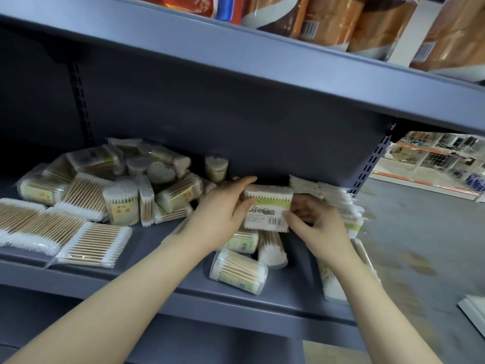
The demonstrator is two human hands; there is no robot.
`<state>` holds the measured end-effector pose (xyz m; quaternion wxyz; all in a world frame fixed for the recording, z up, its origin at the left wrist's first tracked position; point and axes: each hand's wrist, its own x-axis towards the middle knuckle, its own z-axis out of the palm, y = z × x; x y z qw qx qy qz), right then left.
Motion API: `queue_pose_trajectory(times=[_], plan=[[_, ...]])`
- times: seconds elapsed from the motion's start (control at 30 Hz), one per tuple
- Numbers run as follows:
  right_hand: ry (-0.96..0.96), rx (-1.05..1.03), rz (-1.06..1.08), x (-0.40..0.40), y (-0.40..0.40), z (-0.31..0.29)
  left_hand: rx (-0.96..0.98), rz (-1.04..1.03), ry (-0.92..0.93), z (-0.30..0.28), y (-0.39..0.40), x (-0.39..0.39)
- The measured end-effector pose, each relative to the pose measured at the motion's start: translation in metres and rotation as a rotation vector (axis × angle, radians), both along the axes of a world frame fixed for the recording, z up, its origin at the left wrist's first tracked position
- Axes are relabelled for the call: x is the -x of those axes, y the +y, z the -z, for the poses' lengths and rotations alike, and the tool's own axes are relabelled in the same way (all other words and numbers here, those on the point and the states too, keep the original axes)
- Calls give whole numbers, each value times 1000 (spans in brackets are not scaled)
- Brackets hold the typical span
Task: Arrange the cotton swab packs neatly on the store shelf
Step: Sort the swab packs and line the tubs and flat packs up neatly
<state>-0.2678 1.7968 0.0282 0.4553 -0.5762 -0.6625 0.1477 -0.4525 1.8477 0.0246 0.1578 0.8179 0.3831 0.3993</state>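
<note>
A flat white cotton swab pack with a green label and barcode (266, 208) is held upright above the grey shelf (157, 248). My left hand (223, 211) holds its left edge, fingers reaching over the top. My right hand (312, 219) pinches its right side. Behind it, at the right end, a row of similar flat packs (333, 195) stands on edge. Round tubs of swabs (238, 270) lie on their sides below my hands. A loose heap of tubs and packs (147, 179) fills the shelf's left half, with flat bags of wooden swabs (91, 245) in front.
The upper shelf (262, 61) overhangs closely and carries large orange and brown bags (328, 19). The shelf's right end is open to a grey floor (420, 232), with a white object (475, 308) low at the right and other store racks (433, 153) far off.
</note>
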Motion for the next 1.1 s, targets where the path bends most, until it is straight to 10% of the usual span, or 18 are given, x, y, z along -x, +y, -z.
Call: queue_pose_trajectory(times=[1.1], plan=[[-168,36,448,-71,-9,-5,80,-73,146,-12,7,-79]])
